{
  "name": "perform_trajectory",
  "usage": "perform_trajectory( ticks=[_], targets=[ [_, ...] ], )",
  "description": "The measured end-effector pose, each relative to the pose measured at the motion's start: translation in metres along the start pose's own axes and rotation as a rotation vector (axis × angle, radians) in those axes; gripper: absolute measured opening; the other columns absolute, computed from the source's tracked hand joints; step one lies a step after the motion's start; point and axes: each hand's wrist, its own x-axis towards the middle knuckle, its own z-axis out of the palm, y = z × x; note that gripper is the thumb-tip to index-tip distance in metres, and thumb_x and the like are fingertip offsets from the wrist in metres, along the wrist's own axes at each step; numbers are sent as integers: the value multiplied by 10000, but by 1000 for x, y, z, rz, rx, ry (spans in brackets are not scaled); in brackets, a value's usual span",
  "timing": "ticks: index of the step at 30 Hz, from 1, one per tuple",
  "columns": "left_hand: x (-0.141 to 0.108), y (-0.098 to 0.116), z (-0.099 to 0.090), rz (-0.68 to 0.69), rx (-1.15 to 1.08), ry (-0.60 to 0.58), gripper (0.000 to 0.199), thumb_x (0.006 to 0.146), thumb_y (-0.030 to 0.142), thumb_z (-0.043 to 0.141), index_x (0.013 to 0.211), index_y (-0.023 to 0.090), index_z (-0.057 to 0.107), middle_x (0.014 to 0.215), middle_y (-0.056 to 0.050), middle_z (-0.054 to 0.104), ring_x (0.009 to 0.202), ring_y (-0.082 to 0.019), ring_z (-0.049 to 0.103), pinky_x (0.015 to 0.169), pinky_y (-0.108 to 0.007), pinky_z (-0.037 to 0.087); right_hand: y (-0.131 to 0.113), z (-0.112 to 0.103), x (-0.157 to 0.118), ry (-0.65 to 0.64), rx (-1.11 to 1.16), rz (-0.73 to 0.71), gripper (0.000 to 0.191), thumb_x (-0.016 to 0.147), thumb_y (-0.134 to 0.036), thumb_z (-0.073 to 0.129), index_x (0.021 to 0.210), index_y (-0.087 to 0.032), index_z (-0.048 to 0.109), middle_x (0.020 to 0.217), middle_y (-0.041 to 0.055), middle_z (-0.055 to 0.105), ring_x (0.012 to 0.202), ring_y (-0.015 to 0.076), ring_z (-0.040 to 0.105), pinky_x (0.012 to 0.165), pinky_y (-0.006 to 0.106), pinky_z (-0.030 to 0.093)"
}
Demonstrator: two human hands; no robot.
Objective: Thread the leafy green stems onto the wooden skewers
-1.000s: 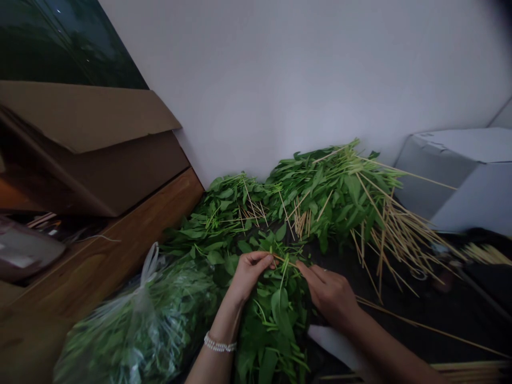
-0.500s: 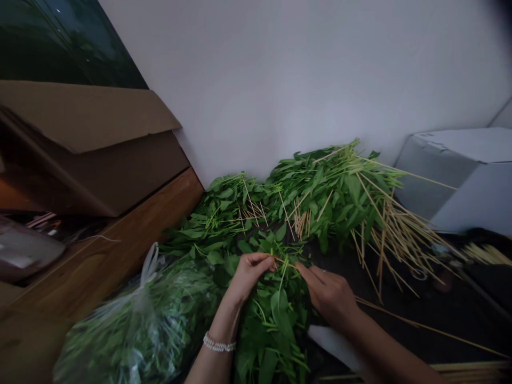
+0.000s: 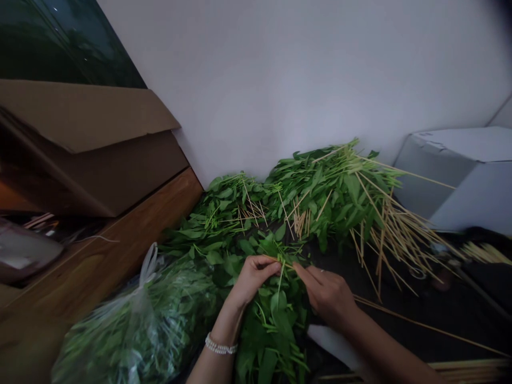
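green everywhere, leafy stems all over the place. the left hand point(image 3: 256, 276) is pinching one end of a thin wooden skewer point(image 3: 287, 263) between thumb and fingers, and the right hand point(image 3: 328, 292) has hold of the other end, though its thumb is mostly out of sight. so the skewer sits level-ish in the gap between the two hands, with a pale green stem point(image 3: 280, 274) crossing it. can't really tell if the stem is pierced or just lying against it.

right below is a heap of leafy greens point(image 3: 276, 333). left wrist has a pale beaded bracelet point(image 3: 221, 346) on it. just left of that arm there's a knotted clear plastic bag point(image 3: 138, 320) stuffed with more greens.

further back, by the white wall point(image 3: 280, 80), is a big pile of skewered greens point(image 3: 326, 184), with a bunch of bare skewer ends point(image 3: 396, 234) sticking out to the right. a white box point(image 3: 456, 176) is near those, and an open cardboard box point(image 3: 100, 138) is way over on the left. loose skewers point(image 3: 424, 320) lie on the dark sheet point(image 3: 384, 333) by the right forearm.
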Motion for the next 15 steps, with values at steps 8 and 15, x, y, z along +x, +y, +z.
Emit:
perform_trajectory(
  ticks=[8,15],
  targets=[
    [1,-6,0,17,-25,-22,399,595,361,849,913,143,749,858,-60,739,754,-178,654,746,-284,513,6,-1,1,40,-85,32,341,905,-86,388,1152,-105,622,749,31,625,572,120,531,567,276,361],
    [-2,-1,1,59,164,-131,460,641,339,821,1049,149,722,964,-68,733,884,-231,659,827,-307,501,19,-9,6,126,-171,168,310,927,-90,391,1125,-136,625,755,24,651,591,108,564,581,245,369]
  ],
)
